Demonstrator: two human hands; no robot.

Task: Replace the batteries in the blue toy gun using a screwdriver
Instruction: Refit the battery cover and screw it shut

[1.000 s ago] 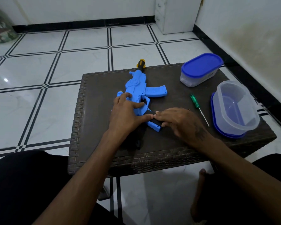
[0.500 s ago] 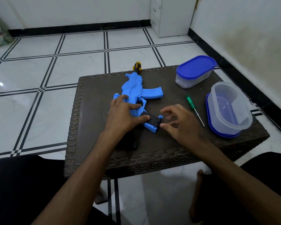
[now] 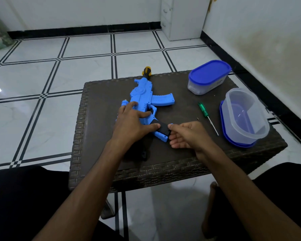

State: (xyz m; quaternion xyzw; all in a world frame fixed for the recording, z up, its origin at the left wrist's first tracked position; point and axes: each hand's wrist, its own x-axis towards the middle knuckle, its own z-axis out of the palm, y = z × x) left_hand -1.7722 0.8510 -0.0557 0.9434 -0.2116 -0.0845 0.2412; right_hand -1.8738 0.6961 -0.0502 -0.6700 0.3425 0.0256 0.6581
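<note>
The blue toy gun [image 3: 145, 94] lies on the dark wicker table [image 3: 94, 141], its yellow-black muzzle pointing away from me. My left hand [image 3: 131, 123] rests flat on the gun's body, with the thumb on the black battery cover [image 3: 162, 128] of the grip. My right hand [image 3: 187, 134] sits just right of the grip, its curled fingertips touching the grip's end. The green-handled screwdriver [image 3: 204, 110] lies on the table to the right, untouched. A tiny screw [image 3: 198, 118] lies near it.
A closed clear container with a blue lid [image 3: 209, 76] stands at the table's far right. An open clear container [image 3: 246, 117] sits on its blue lid at the right edge. My knees flank the table's near side. A white cabinet [image 3: 181, 16] stands against the far wall.
My right hand lifted off the grip half a second ago and has now come back, fingers curled against the grip's end. My left hand has stayed on the gun.
</note>
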